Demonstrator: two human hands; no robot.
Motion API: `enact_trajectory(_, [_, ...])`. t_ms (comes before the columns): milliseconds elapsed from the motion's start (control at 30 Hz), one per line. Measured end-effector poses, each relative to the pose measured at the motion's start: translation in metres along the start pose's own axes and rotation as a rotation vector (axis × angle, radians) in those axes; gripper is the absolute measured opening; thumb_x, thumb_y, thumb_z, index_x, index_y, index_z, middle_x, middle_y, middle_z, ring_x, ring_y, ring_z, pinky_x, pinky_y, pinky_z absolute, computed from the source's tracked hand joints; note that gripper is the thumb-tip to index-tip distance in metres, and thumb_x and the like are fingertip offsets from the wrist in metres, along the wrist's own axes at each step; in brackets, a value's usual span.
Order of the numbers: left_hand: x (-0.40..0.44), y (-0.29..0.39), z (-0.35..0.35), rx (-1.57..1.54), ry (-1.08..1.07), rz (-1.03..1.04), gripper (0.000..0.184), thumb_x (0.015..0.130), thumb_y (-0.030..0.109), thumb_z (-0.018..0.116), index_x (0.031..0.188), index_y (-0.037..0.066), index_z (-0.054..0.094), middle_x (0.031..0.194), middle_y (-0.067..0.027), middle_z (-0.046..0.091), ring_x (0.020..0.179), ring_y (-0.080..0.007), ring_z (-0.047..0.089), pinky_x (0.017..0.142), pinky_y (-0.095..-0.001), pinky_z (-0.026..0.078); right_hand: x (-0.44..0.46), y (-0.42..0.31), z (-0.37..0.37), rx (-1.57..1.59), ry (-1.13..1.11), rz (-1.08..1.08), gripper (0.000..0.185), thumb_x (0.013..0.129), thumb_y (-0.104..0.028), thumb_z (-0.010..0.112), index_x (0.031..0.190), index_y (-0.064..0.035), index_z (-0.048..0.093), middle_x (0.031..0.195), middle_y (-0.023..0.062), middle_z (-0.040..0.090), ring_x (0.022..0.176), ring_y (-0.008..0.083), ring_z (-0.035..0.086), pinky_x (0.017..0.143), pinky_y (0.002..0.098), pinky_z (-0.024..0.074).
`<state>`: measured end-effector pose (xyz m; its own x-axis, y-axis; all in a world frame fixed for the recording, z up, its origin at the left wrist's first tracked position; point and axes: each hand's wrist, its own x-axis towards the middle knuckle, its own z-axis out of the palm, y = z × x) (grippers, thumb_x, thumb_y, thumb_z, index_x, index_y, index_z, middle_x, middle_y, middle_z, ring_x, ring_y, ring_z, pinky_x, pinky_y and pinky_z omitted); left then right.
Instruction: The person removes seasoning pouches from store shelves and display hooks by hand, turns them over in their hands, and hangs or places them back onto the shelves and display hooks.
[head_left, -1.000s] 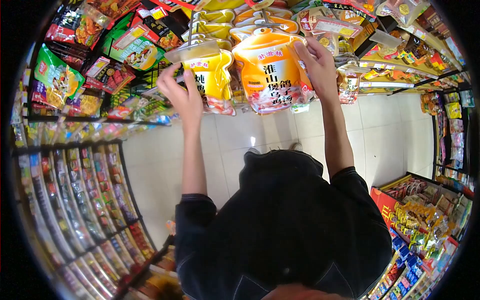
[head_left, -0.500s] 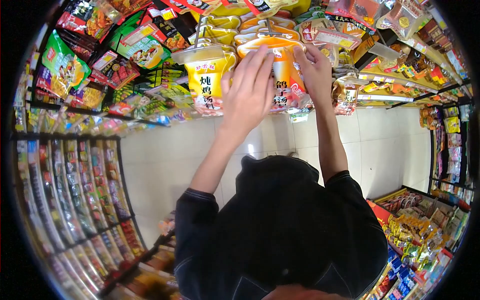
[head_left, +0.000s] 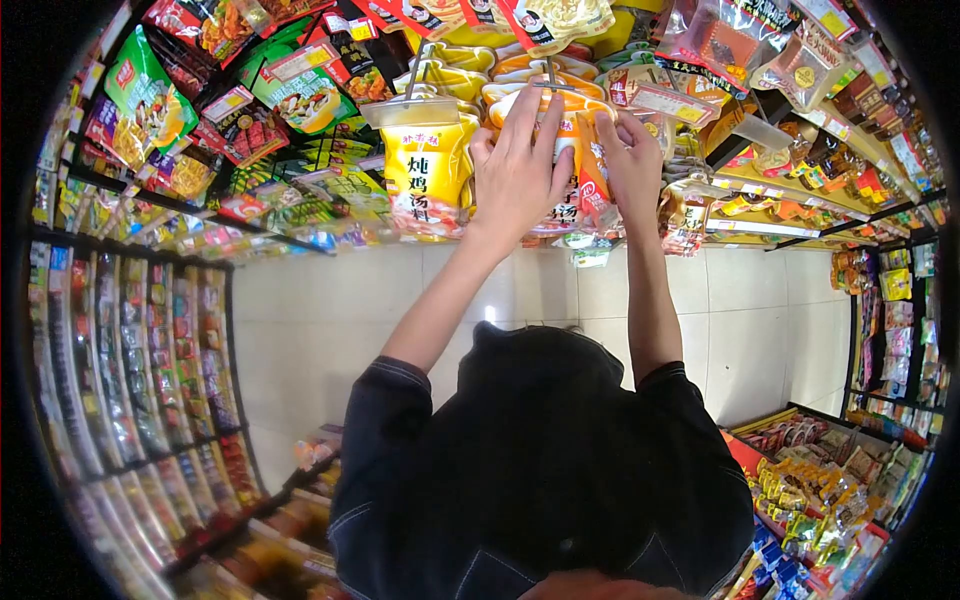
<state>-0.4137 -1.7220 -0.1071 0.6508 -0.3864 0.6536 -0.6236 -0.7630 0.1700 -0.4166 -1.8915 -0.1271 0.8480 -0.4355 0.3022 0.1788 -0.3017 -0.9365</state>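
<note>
An orange soup-seasoning packet (head_left: 590, 165) hangs at the front of a hook row, between my two hands. My left hand (head_left: 522, 165) lies across its left part with the fingers stretched up toward the hook, covering some of the lettering. At the packet's right edge, my right hand (head_left: 630, 165) has its fingers bent and pinched onto the wrapper. Just left of my left hand hangs a yellow soup-seasoning packet (head_left: 430, 170), its front uncovered. A brown packet (head_left: 685, 215) hangs below and right of my right hand.
Clear plastic price holders (head_left: 425, 112) stick out above the packets. Green packets (head_left: 305, 90) hang to the left, and noodle packets (head_left: 555, 22) above. Shelving (head_left: 130, 350) stands at the left, a snack display (head_left: 820, 480) behind right. Pale tiled floor (head_left: 640, 290) lies below.
The view has shifted slightly, so the shelf goods sit a little lower and further right. My left hand has slid right across the orange packet, and its thumb now shows over the lettering.
</note>
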Motion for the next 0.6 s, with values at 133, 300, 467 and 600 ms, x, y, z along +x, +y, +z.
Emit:
enact_trajectory(133, [0.003, 0.003, 0.008, 0.019, 0.004, -0.024, 0.056, 0.095, 0.027, 0.061, 0.147, 0.008, 0.048, 0.156, -0.0150, 0.040, 0.143, -0.0212, 0.042, 0.100, -0.0505, 0.032, 0.001, -0.007, 0.000, -0.081, 0.048, -0.065, 0.033, 0.097, -0.031, 0.068, 0.107, 0.0002, 0.071, 0.082, 0.0117, 0.073, 0.070, 0.0143, 0.064, 0.068, 0.0323, 0.0507])
enact_trajectory(300, [-0.004, 0.012, 0.005, 0.009, 0.028, -0.062, 0.057, 0.096, 0.025, 0.061, 0.147, 0.006, 0.046, 0.157, -0.0170, 0.038, 0.146, -0.0258, 0.039, 0.104, -0.0555, 0.030, -0.048, -0.003, -0.027, -0.129, 0.175, -0.097, 0.031, 0.101, -0.030, 0.064, 0.098, 0.0008, 0.069, 0.072, 0.0059, 0.064, 0.065, 0.0102, 0.055, 0.061, 0.0293, 0.0456])
enact_trajectory(467, [-0.020, 0.022, -0.004, -0.113, 0.084, -0.120, 0.055, 0.092, 0.019, 0.065, 0.144, 0.007, 0.051, 0.154, -0.0175, 0.041, 0.147, -0.0302, 0.035, 0.113, -0.0546, 0.019, -0.095, -0.017, -0.052, -0.079, 0.083, 0.103, 0.029, 0.104, -0.024, 0.061, 0.093, 0.0016, 0.064, 0.068, -0.0017, 0.051, 0.061, 0.0041, 0.041, 0.052, 0.0249, 0.0318])
enact_trajectory(600, [-0.043, 0.027, -0.026, -0.522, 0.088, -0.167, 0.037, 0.097, 0.020, 0.061, 0.130, 0.004, 0.062, 0.133, -0.0171, 0.059, 0.126, -0.0295, 0.054, 0.107, -0.0425, 0.035, -0.086, -0.056, -0.051, -0.130, 0.141, 0.051, 0.023, 0.103, -0.016, 0.062, 0.088, 0.0011, 0.061, 0.069, 0.0001, 0.050, 0.061, 0.0069, 0.042, 0.053, 0.0261, 0.0330])
